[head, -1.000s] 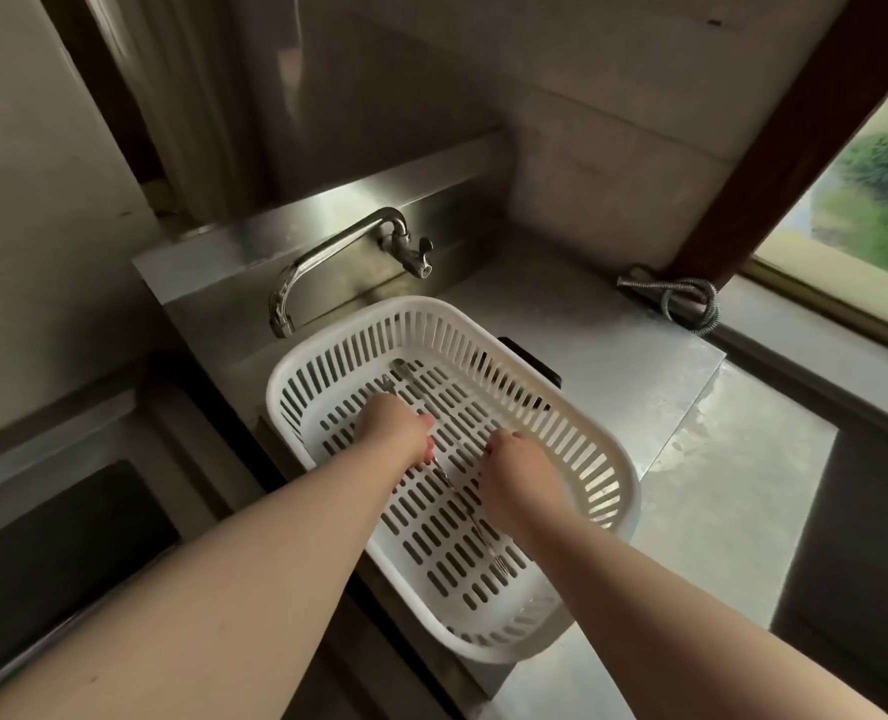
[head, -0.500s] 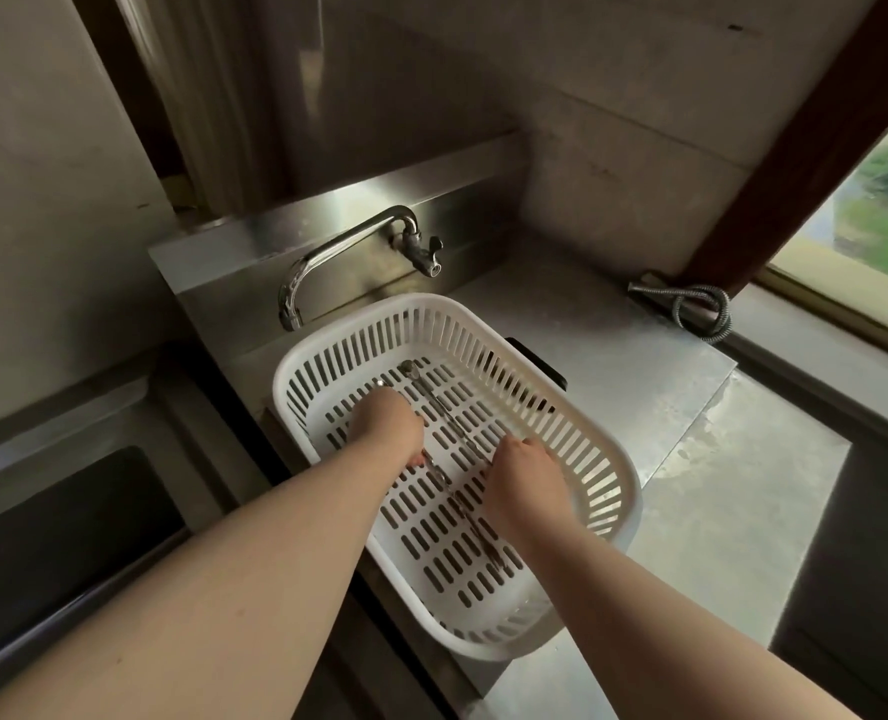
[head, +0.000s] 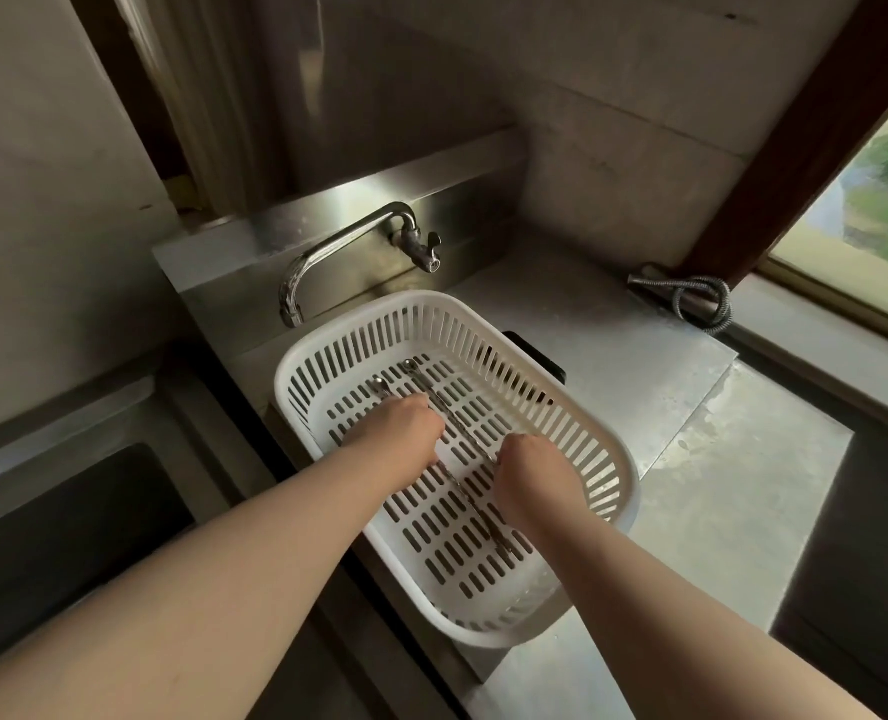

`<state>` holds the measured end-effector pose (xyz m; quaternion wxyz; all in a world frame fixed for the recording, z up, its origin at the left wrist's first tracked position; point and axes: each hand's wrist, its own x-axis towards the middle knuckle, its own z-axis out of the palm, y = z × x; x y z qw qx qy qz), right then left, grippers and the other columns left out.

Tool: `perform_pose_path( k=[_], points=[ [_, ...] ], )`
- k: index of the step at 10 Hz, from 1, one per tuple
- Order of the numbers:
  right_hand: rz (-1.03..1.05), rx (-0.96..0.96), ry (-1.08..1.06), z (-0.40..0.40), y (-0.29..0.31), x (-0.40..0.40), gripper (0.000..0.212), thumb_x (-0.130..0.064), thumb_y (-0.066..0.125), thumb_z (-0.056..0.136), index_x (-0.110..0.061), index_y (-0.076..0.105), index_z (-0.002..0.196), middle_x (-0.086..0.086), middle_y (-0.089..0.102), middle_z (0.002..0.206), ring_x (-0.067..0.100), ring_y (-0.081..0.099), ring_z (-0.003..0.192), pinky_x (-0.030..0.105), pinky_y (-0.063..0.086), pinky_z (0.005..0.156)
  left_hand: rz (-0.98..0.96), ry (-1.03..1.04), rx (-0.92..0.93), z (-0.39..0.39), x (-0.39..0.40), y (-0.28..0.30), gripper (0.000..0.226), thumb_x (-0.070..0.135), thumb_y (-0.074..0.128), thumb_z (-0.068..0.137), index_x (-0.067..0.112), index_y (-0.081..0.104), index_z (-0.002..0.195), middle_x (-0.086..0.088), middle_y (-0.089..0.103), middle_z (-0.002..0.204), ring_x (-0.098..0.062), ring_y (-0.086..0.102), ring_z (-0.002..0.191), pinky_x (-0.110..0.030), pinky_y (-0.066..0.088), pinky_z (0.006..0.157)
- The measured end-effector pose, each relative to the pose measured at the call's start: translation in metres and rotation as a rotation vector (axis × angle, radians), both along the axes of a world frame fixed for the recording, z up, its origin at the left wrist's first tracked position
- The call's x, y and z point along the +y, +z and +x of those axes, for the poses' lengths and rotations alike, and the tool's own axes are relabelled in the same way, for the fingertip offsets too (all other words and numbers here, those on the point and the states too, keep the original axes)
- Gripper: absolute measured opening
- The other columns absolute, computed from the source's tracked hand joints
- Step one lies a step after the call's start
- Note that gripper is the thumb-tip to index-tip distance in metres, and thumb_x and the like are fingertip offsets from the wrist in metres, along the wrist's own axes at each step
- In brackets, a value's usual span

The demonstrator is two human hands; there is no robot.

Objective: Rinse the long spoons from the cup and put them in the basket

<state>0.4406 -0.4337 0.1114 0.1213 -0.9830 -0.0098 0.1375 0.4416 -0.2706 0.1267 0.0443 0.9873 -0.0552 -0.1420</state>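
White plastic basket at frame centre, set on steel surface beside tap, likely so rinse water drains through slots. Long spoons lie lengthwise on basket floor; two bowl ends visible, total count unclear. Left hand and right hand both curled over handles, apparently laying them flat. Cup not in view.

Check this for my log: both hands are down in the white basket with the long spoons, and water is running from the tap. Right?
One thing is off: the head view shows no water running from the tap. The rest holds: left hand and right hand are down in the white basket with the long spoons.
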Motion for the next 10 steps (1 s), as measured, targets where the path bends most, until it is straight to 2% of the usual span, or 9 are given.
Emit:
perform_pose_path(
  k=[2,3,4,5,6,7,8,9,10],
  points=[
    [-0.011,-0.006,0.024,-0.001,0.000,0.002,0.030,0.002,0.043,0.084,-0.021,0.042,0.064,-0.002,0.054,0.071,0.013,0.052,0.061,0.032,0.050,0.057,-0.007,0.047,-0.013,0.003,-0.002,-0.005,0.024,0.030,0.064,0.096,0.007,0.064,0.089,-0.004,0.051,0.097,-0.022,0.047,0.082,-0.037,0.044,0.070],
    [-0.014,-0.008,0.040,0.001,-0.001,0.003,0.030,0.001,0.044,0.084,-0.022,0.043,0.064,-0.002,0.054,0.072,0.013,0.051,0.060,0.032,0.046,0.056,0.014,0.077,-0.010,0.005,-0.004,-0.007,0.039,0.032,0.063,0.096,0.015,0.043,0.066,-0.003,0.044,0.089,-0.023,0.047,0.078,-0.036,0.040,0.065],
    [-0.009,-0.009,0.029,0.001,-0.003,0.002,0.027,-0.003,0.046,0.087,-0.022,0.046,0.068,-0.003,0.055,0.074,0.012,0.052,0.063,0.031,0.049,0.058,0.017,0.058,-0.032,0.004,-0.003,-0.009,0.039,0.031,0.064,0.096,0.017,0.042,0.067,-0.003,0.047,0.091,-0.022,0.048,0.077,-0.035,0.040,0.064],
    [-0.007,-0.004,0.012,0.001,-0.003,0.003,0.025,-0.005,0.046,0.088,-0.022,0.047,0.070,-0.003,0.054,0.075,0.011,0.052,0.063,0.030,0.048,0.058,0.004,0.006,-0.082,0.001,-0.001,-0.009,0.015,0.023,0.065,0.095,0.011,0.062,0.087,-0.007,0.055,0.102,-0.022,0.051,0.083,-0.035,0.045,0.067],
    [0.015,-0.022,0.012,0.001,-0.004,0.003,0.022,-0.008,0.045,0.089,-0.023,0.048,0.073,-0.004,0.052,0.078,0.012,0.052,0.066,0.031,0.050,0.061,-0.002,-0.022,-0.088,-0.004,0.000,-0.006,0.008,0.012,0.064,0.094,0.010,0.064,0.102,-0.008,0.054,0.108,-0.024,0.056,0.090,-0.038,0.053,0.072],
    [0.032,-0.046,0.010,0.002,-0.002,0.004,0.018,-0.014,0.049,0.091,-0.024,0.049,0.076,-0.004,0.050,0.083,0.015,0.053,0.072,0.034,0.054,0.069,0.018,-0.022,-0.085,-0.008,-0.002,0.005,0.020,0.021,0.060,0.097,0.015,0.060,0.115,-0.007,0.053,0.115,-0.027,0.056,0.102,-0.040,0.050,0.074],
    [0.041,-0.069,0.005,-0.001,0.002,0.003,0.006,-0.018,0.054,0.092,-0.023,0.058,0.090,-0.002,0.055,0.093,0.017,0.057,0.081,0.036,0.057,0.074,-0.027,-0.013,-0.111,-0.018,-0.006,0.019,0.030,0.036,0.053,0.099,0.017,0.059,0.122,-0.006,0.056,0.118,-0.029,0.055,0.108,-0.043,0.050,0.081],
    [0.071,-0.100,-0.003,-0.009,0.011,0.004,0.011,-0.021,0.053,0.093,-0.022,0.063,0.097,-0.002,0.057,0.096,0.019,0.058,0.085,0.038,0.057,0.077,-0.129,0.004,-0.227,-0.035,-0.002,0.028,0.027,0.038,0.049,0.100,0.019,0.061,0.114,-0.001,0.060,0.114,-0.024,0.058,0.104,-0.039,0.051,0.079],
    [0.185,-0.219,0.015,-0.026,0.025,0.007,0.013,-0.023,0.052,0.093,-0.025,0.065,0.093,-0.005,0.060,0.097,0.014,0.059,0.080,0.033,0.056,0.069,-0.287,0.042,-0.347,-0.059,0.009,0.031,0.025,0.035,0.047,0.100,0.020,0.065,0.109,0.003,0.063,0.110,-0.019,0.057,0.101,-0.036,0.053,0.082]
  ],
)
